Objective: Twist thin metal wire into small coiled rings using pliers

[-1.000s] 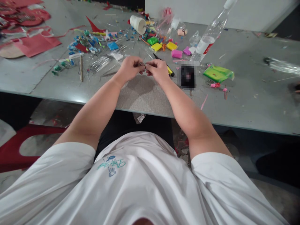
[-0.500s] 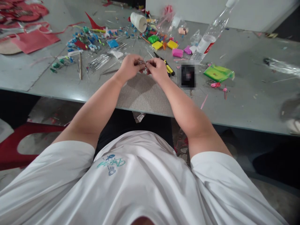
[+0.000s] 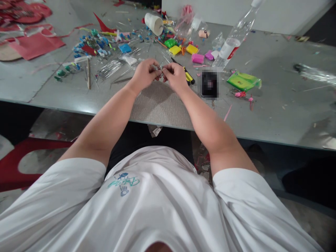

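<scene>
My left hand (image 3: 146, 72) and my right hand (image 3: 174, 73) meet above the near part of the table. Between their pinched fingertips is a small silvery, wiry piece (image 3: 158, 68), too small to name; the fingers cover much of it. Both hands look closed on it. Just right of my right hand lie pliers (image 3: 187, 74) with yellow and black handles, partly hidden by that hand. Thin clear-wrapped wires or sticks (image 3: 111, 67) lie to the left of my left hand.
The grey table (image 3: 283, 115) carries a tipped white cup (image 3: 153, 24), blue and green bits (image 3: 91, 43), coloured clay packets (image 3: 197, 58) and a plastic bottle (image 3: 231, 45). A blurred dark square (image 3: 209, 84) and green packet (image 3: 244, 81) lie right. A red chair (image 3: 15, 157) stands lower left.
The view has shifted very slightly. My fingers have moved a little around the small silvery piece, which shows somewhat more now. Nothing else has visibly moved.
</scene>
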`<state>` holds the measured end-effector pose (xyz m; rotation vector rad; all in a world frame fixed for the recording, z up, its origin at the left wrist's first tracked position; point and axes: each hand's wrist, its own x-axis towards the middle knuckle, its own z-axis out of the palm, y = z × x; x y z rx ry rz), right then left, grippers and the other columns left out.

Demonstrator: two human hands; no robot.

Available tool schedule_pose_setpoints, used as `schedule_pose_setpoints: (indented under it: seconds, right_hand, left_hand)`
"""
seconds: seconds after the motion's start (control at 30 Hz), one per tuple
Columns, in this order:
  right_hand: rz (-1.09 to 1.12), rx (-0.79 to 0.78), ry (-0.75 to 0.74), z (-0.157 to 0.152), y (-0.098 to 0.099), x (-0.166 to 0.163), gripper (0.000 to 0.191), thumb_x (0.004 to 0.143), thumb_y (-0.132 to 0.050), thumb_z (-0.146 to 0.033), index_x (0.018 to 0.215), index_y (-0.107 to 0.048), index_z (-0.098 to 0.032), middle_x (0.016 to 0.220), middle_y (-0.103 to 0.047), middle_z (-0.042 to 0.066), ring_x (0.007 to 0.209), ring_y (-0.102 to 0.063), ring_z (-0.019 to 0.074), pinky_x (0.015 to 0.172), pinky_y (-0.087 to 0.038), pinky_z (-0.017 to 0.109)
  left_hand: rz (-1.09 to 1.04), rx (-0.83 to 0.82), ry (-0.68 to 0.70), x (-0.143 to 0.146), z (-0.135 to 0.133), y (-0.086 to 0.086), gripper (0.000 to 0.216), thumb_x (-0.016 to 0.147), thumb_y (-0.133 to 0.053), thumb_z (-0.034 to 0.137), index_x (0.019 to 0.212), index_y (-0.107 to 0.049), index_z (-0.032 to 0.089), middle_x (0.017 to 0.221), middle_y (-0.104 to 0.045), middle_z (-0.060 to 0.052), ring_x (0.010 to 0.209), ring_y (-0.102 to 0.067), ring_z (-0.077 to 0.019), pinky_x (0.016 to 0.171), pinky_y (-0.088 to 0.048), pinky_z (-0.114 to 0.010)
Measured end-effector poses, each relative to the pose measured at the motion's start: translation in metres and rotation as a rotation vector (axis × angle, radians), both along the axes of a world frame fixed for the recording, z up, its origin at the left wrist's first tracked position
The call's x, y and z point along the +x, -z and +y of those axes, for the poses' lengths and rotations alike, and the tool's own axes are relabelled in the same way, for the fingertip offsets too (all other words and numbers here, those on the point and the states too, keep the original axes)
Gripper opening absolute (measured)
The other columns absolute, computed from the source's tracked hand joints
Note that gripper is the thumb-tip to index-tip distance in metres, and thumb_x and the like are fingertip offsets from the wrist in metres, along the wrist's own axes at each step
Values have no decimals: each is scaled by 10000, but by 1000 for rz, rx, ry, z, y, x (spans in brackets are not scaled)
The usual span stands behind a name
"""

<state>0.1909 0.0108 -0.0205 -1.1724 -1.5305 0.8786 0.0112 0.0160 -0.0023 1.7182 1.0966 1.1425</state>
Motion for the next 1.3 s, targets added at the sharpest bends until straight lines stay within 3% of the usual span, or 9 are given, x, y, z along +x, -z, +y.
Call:
schedule_pose_setpoints:
  seconds: [0.3,0.73,0.9,1.07,1.3]
  right_hand:
    - [-13,-8,2,-2,-6,-2,350,1108,-830,-364,877,-582,-277,691,-624,-72,685,-722,121,736,-653,227]
    - [9,-54,9,7,0,3,338,1129,-746,-169,850,-590,-277,701,-648,-73,651,-707,121,721,-637,238]
    - [36,-68,4,10,4,3,339,1109,-764,-148,846,-586,-267,682,-629,-77,652,-708,124,737,-659,243]
    - [80,-111,6,10,5,1,345,1130,-724,-124,845,-574,-247,682,-601,-79,630,-681,97,692,-631,197]
    - [91,-108,-1,8,8,2,303,1166,-698,-211,877,-607,-225,689,-579,-80,664,-666,76,778,-681,215]
  left_hand:
    - [76,21,33,-1,2,-3,325,871,-934,235,710,-662,311,703,-753,-5,764,-759,-240,791,-600,-389]
    - [84,-112,7,-2,-3,-6,293,894,-925,100,750,-696,213,730,-750,-21,794,-735,-180,778,-545,-319]
    - [50,-114,23,-1,-3,-4,285,886,-878,40,757,-706,226,751,-771,-25,796,-735,-180,800,-581,-329]
    - [39,-108,53,1,-5,-4,305,872,-938,113,763,-677,228,706,-728,-33,838,-786,-229,826,-647,-341]
    - [217,-134,25,-3,-12,-10,199,993,-801,143,830,-701,198,824,-752,-58,942,-800,-225,912,-641,-331]
